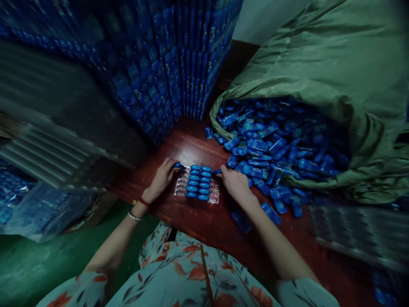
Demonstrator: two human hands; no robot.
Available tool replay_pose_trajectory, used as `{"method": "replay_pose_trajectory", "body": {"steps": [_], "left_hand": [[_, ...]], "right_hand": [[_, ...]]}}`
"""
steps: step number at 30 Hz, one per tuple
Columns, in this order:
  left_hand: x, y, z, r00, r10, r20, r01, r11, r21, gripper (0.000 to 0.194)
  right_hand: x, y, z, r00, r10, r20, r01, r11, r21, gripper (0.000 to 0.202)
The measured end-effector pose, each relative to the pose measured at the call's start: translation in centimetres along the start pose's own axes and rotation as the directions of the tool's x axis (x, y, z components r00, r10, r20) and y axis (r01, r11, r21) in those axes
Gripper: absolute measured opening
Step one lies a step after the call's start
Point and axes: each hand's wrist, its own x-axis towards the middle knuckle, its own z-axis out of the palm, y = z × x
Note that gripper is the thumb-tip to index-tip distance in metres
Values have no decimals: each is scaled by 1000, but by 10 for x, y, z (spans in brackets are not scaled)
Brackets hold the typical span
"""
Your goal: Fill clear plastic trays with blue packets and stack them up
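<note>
On the dark red table lies a clear plastic tray (pixel 182 187) with ridged compartments. Two columns of small blue packs (pixel 198 183) fill its middle, while its left and right ends show bare plastic. My left hand (pixel 162 178) pinches a blue pack (pixel 177 165) at the tray's upper left corner. At the upper right corner, my right hand (pixel 234 182) has its fingers closed on another blue pack (pixel 217 172). Both held packs are partly hidden by fingers, and what is printed on them is too small to read.
A green cloth sack (pixel 345 81) spills loose blue packs (pixel 257 145) onto the red table (pixel 191 217) at right. Tall stacks of filled blue trays (pixel 153 72) rise behind. Stacked clear trays (pixel 64 157) stand at left; another ridged tray (pixel 354 234) lies at right.
</note>
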Motion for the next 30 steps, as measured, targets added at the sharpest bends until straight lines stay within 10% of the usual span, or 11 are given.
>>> {"method": "replay_pose_trajectory", "body": {"steps": [13,30], "left_hand": [[18,3,2,929,163,333,-235,954,187,28],[15,10,5,933,111,342,-190,960,206,29]], "right_hand": [[7,-12,-24,987,-138,86,153,966,-210,28],[12,-14,-29,987,-113,116,136,969,-209,26]]}}
